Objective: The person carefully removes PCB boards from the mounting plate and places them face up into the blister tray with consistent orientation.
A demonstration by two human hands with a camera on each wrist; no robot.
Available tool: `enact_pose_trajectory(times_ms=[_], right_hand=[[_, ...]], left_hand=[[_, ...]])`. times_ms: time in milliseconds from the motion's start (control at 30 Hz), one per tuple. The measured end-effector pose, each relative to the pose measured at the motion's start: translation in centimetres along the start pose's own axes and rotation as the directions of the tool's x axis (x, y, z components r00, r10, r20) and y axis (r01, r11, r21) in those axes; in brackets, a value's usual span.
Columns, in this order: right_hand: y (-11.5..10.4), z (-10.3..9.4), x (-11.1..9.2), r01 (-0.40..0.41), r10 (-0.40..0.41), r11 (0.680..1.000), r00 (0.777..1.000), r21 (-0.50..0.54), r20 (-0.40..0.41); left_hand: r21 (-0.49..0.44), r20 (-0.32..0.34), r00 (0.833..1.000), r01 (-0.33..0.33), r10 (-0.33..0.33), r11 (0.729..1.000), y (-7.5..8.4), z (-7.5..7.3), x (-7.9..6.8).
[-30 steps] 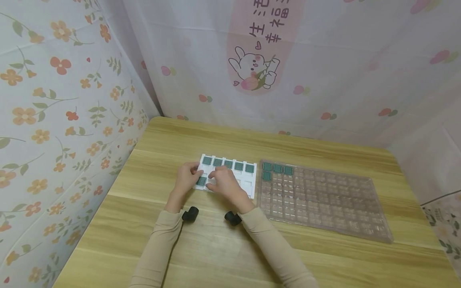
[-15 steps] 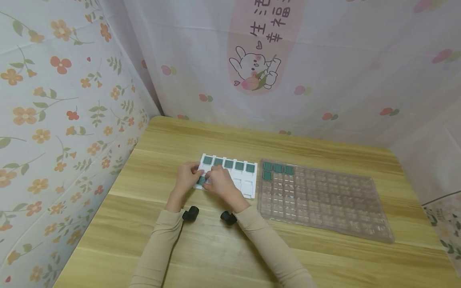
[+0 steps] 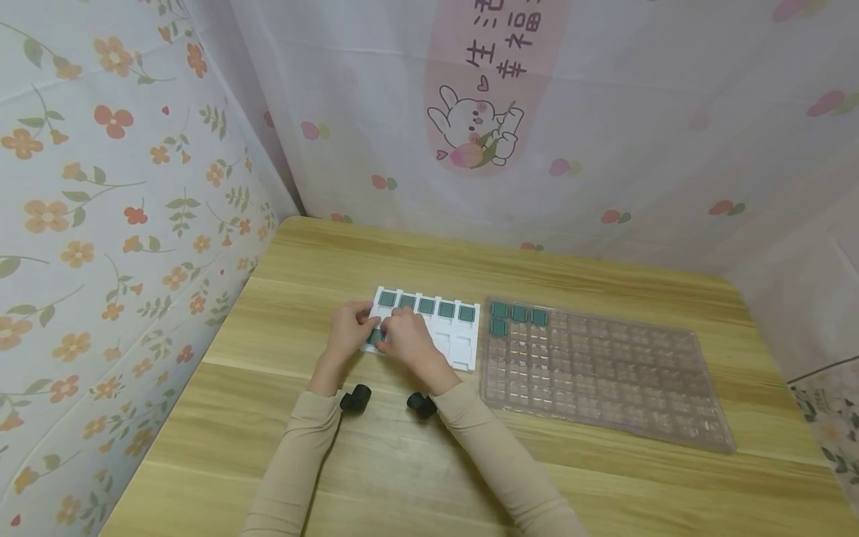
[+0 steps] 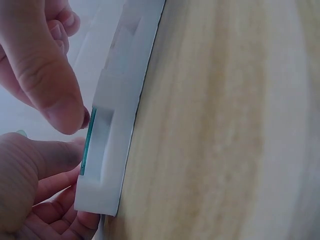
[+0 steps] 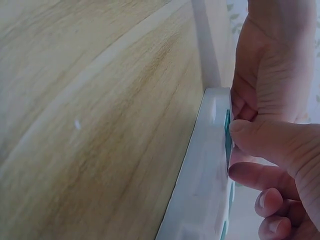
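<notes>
Under both hands lies a white tray [image 3: 461, 349] with two rows of square pockets. My left hand [image 3: 346, 332] grips its left end, thumb on top and fingers curled beneath the edge in the left wrist view. A green square chip [image 3: 376, 338] sits in the near-left pocket. My right hand [image 3: 409, 341] is bent over that pocket; in the right wrist view its thumb and index finger touch the chip [image 5: 228, 142] at opposite ends, the other fingers curled. Several like chips [image 3: 426, 306] fill the tray's far row. The right hand hides some near-row pockets.
Right of the white tray lies a large clear plastic tray [image 3: 604, 373] of small cells, with several green chips [image 3: 519, 313] in its far-left corner. Black wrist-camera mounts [image 3: 356, 399] stick out at both wrists. Fabric curtains [image 3: 376, 112] border the wooden table [image 3: 376, 477].
My right hand has moved slightly left, bringing its thumb and index finger onto the chip in the near-left pocket. The left hand keeps its grip on the white tray.
</notes>
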State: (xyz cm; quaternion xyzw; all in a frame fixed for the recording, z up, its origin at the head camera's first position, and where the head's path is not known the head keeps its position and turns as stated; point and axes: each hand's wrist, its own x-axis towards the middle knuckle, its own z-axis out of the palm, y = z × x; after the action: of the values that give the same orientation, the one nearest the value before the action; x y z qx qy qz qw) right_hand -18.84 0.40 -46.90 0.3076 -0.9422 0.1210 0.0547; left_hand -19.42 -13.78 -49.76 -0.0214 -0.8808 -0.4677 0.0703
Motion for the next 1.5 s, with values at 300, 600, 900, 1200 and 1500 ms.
enact_pose_trajectory(times_ms=[300,600,900,1200,1500], right_hand=[[-0.4,-0.29,0.17,-0.032,0.033,0.999,0.999,-0.028,0.039],[-0.85,-0.29,0.56,-0.087,0.091,0.995,0.992,-0.05,0.087],[-1.01,-0.2,0.63,-0.105,0.108,0.994,0.991,-0.042,0.08],[-0.9,-0.26,0.64,-0.093,0.095,0.995,0.993,-0.031,0.069],[-0.68,-0.6,0.54,-0.104,0.107,0.994,0.992,-0.044,0.069]], left_hand=[[-0.009,0.001,1.0,0.004,-0.004,1.0,-0.12,0.06,-0.02],[-0.018,-0.008,1.0,-0.017,0.016,1.0,0.0,0.04,-0.07],[-0.005,-0.009,1.0,-0.005,0.005,1.0,-0.07,0.09,-0.02],[0.0,-0.01,1.0,-0.009,0.009,1.0,-0.08,0.1,-0.04],[-0.004,-0.006,1.0,-0.001,0.001,1.0,-0.1,0.14,0.04]])
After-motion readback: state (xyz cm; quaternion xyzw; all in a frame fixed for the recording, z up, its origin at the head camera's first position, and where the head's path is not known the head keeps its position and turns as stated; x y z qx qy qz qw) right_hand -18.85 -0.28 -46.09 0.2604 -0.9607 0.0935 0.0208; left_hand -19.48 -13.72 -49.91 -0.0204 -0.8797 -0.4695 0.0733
